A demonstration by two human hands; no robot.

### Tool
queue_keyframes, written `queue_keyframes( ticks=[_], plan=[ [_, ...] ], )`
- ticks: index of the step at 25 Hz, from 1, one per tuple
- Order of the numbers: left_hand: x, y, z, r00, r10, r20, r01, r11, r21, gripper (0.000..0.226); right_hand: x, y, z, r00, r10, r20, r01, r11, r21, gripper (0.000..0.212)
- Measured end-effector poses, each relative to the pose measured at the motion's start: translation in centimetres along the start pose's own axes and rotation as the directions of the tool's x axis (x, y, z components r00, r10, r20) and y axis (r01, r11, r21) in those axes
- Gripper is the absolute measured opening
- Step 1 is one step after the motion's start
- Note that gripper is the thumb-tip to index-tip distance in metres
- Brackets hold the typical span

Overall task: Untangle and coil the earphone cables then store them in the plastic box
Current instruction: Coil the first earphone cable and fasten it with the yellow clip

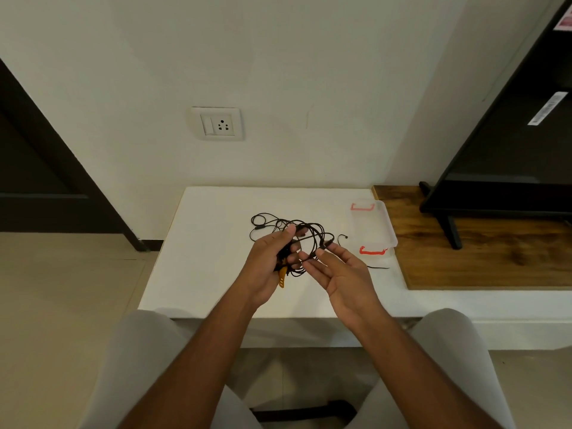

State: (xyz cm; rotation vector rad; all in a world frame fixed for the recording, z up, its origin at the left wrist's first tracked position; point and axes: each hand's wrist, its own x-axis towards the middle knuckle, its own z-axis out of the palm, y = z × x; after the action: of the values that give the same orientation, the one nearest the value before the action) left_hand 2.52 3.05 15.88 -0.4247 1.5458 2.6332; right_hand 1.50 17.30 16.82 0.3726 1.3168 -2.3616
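Earphone cables (291, 239) — a black tangle — are gripped in the left hand (269, 267); the right hand (340, 274), fingers loose, touches one strand. White label (548, 113) on the screen (510, 150) is unreadable.

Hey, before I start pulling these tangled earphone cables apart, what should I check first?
1. Left hand grips the earphone cables: ok.
2. Right hand has one strand pinched: cannot tell.
3. Cables free of knots: not ok, loops cross in one bundle.
4. Plastic box ready on the white table: ok, it sits to the right.
5. Box lid off: not ok, it looks closed.
6. Black cable end on the table joined to the bundle: cannot tell.
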Motion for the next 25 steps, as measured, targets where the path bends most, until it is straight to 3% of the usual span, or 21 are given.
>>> queue_keyframes(
  ticks=[3, 6, 8, 9, 11, 12, 14, 16, 18, 20, 22, 24, 25],
  plan=[
    [0.1, -0.6, 0.6, 0.983, 0.071, -0.172, -0.063, 0.997, 0.052, 0.033, -0.1, 0.3, 0.0, 1.000, 0.010, -0.012, -0.010, 1.000, -0.017, 0.009],
    [0.1, -0.8, 0.8, 0.946, 0.093, -0.311, -0.057, 0.991, 0.124, 0.039, -0.2, 0.3, -0.1, 0.998, 0.059, -0.017, -0.062, 0.950, -0.307, 0.015],
    [0.1, -0.5, 0.7, 0.938, 0.106, -0.331, -0.039, 0.979, 0.202, 0.045, 0.0, 0.6, -0.5, 0.998, 0.056, -0.043, -0.070, 0.818, -0.571, 0.033],
    [0.0, -0.4, 0.6, 0.942, 0.113, -0.315, -0.030, 0.966, 0.256, 0.048, 0.1, 0.7, -0.7, 0.999, -0.036, -0.027, 0.008, 0.724, -0.690, 0.044],
    [-0.2, 0.0, 0.4, 0.964, 0.122, -0.236, -0.021, 0.921, 0.390, 0.055, 0.8, 0.6, -1.3, 0.951, -0.266, 0.157, 0.276, 0.503, -0.819, 0.064],
    [-0.3, 0.2, 0.4, 0.976, 0.119, -0.184, -0.022, 0.887, 0.461, 0.057, 1.3, 0.3, -1.5, 0.919, -0.274, 0.283, 0.380, 0.428, -0.820, 0.067],
    [-0.5, 0.4, 0.5, 0.989, 0.117, -0.089, -0.046, 0.822, 0.568, 0.056, 1.8, -0.1, -1.3, 0.887, -0.110, 0.449, 0.446, 0.456, -0.770, 0.060],
    [-0.8, 0.6, 0.5, 0.993, 0.097, -0.067, -0.037, 0.798, 0.602, 0.055, 1.8, -0.5, -1.3, 0.896, 0.004, 0.443, 0.354, 0.596, -0.721, 0.042],
    [-1.0, 0.8, 0.3, 0.997, 0.014, -0.075, 0.036, 0.784, 0.619, 0.057, 1.4, -0.5, -1.4, 0.918, 0.066, 0.391, 0.256, 0.655, -0.711, 0.029],
    [-1.1, 0.9, 0.0, 0.996, -0.079, -0.043, 0.088, 0.754, 0.651, 0.062, 1.2, -0.1, -1.7, 0.948, 0.040, 0.317, 0.234, 0.591, -0.772, 0.038],
    [-1.1, 0.8, -0.1, 0.992, -0.126, -0.019, 0.104, 0.712, 0.694, 0.064, 1.4, 0.2, -2.1, 0.960, -0.077, 0.270, 0.273, 0.480, -0.834, 0.068],
    [-1.1, 0.6, -0.1, 0.988, -0.150, -0.028, 0.123, 0.677, 0.725, 0.063, 1.7, 0.7, -2.2, 0.936, -0.121, 0.332, 0.352, 0.396, -0.848, 0.089],
    [-1.1, 0.6, -0.1, 0.987, -0.159, -0.029, 0.129, 0.669, 0.732, 0.060, 1.8, 1.0, -2.2, 0.917, -0.106, 0.385, 0.395, 0.372, -0.840, 0.089]
  ],
)
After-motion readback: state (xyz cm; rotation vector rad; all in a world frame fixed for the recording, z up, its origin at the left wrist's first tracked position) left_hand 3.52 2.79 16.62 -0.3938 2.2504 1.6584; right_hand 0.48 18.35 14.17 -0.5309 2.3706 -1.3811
